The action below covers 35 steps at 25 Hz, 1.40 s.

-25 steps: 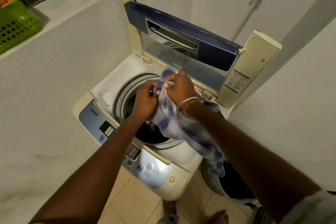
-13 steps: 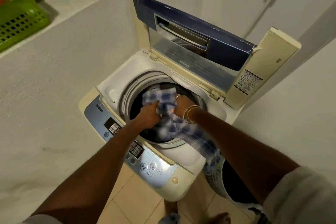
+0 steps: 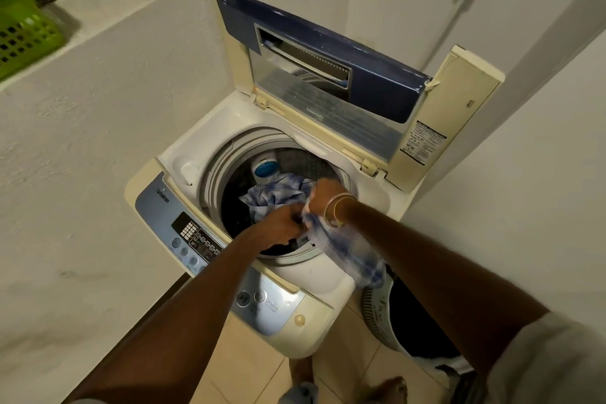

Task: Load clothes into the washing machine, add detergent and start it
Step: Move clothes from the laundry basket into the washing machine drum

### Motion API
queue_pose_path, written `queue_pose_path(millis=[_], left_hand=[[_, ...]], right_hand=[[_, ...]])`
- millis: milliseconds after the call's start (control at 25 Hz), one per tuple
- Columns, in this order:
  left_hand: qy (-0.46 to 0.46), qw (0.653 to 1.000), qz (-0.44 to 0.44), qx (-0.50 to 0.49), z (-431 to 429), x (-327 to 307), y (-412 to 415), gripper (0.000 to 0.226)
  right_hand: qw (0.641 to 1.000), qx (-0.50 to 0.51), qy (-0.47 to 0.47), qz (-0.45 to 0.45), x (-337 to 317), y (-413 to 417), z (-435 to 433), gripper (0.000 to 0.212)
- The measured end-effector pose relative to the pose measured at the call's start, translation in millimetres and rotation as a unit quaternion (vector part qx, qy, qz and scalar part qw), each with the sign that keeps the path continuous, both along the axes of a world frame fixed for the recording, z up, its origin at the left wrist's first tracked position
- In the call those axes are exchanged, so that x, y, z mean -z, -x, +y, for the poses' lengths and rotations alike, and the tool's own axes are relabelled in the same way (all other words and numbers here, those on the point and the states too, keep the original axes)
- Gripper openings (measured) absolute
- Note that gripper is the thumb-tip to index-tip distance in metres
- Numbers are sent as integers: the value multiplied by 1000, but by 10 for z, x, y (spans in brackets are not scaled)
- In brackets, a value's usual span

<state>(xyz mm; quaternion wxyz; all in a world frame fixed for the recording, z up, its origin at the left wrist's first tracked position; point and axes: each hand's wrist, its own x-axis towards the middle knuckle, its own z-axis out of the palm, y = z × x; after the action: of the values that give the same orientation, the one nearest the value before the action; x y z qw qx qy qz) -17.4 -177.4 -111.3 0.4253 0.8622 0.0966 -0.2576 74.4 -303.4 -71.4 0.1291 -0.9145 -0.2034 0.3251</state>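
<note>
Both the left hand (image 3: 280, 225) and right hand (image 3: 323, 195) grip the blue-white cloth (image 3: 341, 249) (fingers closed), its length running from the washing machine (image 3: 314, 282) drum over the front rim toward the laundry basket (image 3: 377, 308).

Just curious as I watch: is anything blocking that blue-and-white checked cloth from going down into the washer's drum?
Nothing visible does. The blue lid stands folded open, the round drum opening is clear, and both hands, left and right, grip the blue-and-white checked cloth partly inside it.

Both hands, the left hand (image 3: 281, 224) and right hand (image 3: 323, 194), grip a blue-and-white checked cloth (image 3: 341, 249) draped over the rim of the open cream top-loading washing machine (image 3: 314, 275).
</note>
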Motion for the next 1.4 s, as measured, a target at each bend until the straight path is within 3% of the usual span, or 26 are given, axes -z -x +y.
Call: queue_pose_path(millis=[120,200,360,440,480,600,640,760,880,960,1080,1160,1280,1400], left_hand=[[147,954,-27,-258,77,-214,-87,26],[184,911,-87,-358,142,-391,-176,21],[197,894,-149,-373,312,-460,-210,18],[181,898,-146,-374,342,-436,-192,31],[160,900,-142,-379,345,-389,-174,38],[100,913,-119,-378,294,-251,-84,42],[93,917,-108,-373,279,-191,-65,38],[89,924,-78,-364,176,-100,-58,25],[29,925,-129,-357,-107,-89,-136,15],[9,908,-189,-374,-410,-134,-184,13],[43,871,-294,-392,-1011,-319,-235,11],[62,862,-356,-354,-1478,-472,-214,11],[79,883,-392,-246,-2178,-510,-116,13],[88,920,-351,-152,-2731,-236,-20,12]], right_hand=[[974,147,-161,64,-120,-292,296,7],[910,247,-312,117,-171,-391,478,14],[788,352,-482,152,-280,-424,721,6],[757,367,-505,192,-280,-482,795,27],[766,353,-497,205,-246,-519,815,36],[897,233,-362,102,-78,-548,730,50],[920,205,-328,69,-16,-539,650,48],[937,189,-288,62,86,-458,375,30],[934,199,-291,62,154,-379,94,19],[919,214,-329,41,131,-289,-121,14],[881,240,-401,-75,-85,-50,-621,10],[862,256,-406,-161,-207,172,-1051,18],[823,340,-399,-218,-54,460,-1744,22],[795,417,-386,-213,341,639,-2394,28]])
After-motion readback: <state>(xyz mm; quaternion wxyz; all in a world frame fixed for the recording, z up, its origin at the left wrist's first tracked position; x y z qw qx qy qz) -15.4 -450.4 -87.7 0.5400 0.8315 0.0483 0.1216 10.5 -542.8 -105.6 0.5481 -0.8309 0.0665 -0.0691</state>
